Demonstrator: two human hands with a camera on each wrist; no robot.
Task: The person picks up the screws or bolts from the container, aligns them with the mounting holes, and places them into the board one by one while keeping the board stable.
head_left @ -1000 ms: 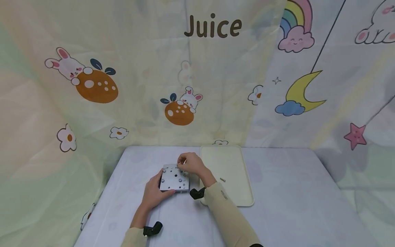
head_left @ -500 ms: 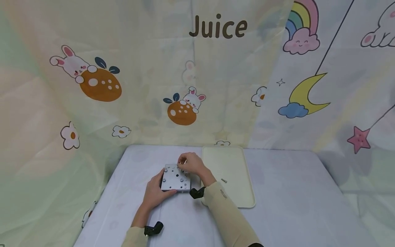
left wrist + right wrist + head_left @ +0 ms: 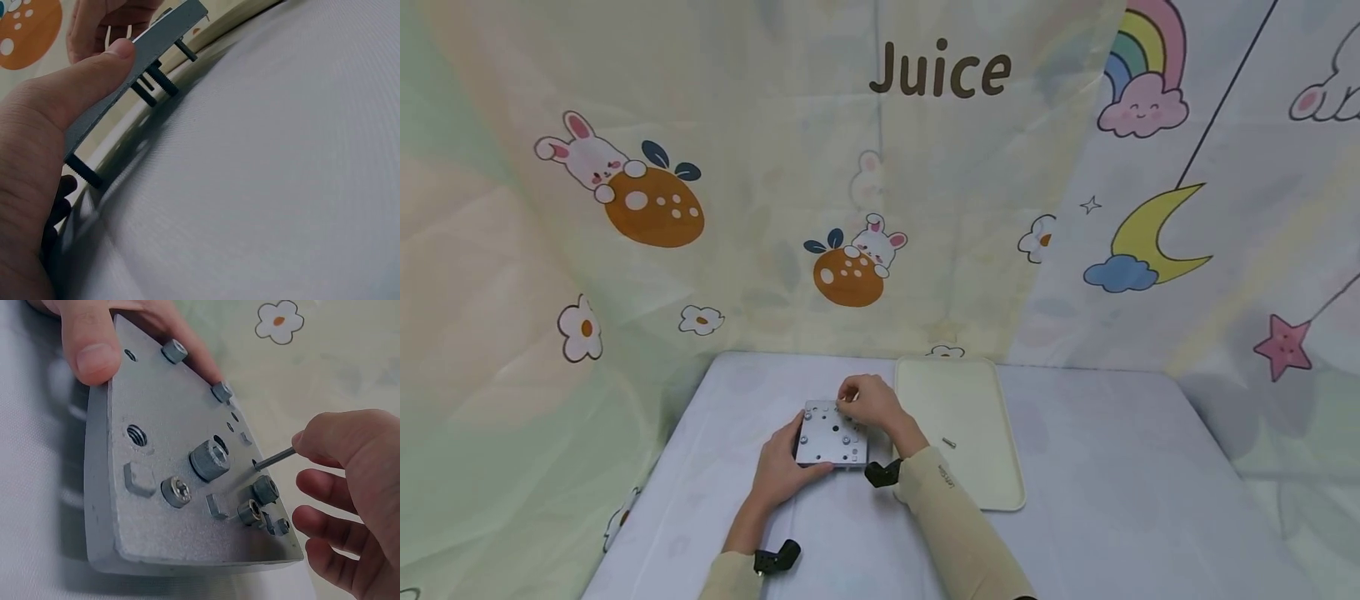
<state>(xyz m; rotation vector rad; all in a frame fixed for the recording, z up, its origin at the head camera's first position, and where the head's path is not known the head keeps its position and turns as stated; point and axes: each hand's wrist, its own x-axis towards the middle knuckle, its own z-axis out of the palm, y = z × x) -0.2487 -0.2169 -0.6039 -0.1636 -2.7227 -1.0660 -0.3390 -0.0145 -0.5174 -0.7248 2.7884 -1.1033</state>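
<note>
Between the thumb and forefinger of the right hand (image 3: 350, 487), a slim metal pin (image 3: 274, 459) is pinched, its tip at a small hole in the grey metal plate (image 3: 181, 481). The left hand (image 3: 778, 475) clamps the plate's near edge, thumb on top, tilting it off the table (image 3: 1075, 500) so the holes and bolts face up; a cream tray (image 3: 958, 408) beside it carries a spare pin (image 3: 949, 442).

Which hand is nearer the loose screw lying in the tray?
Right. The right hand works at the metal plate's far edge, beside the tray holding the loose screw. The left hand grips the plate's opposite side, farther off.
</note>
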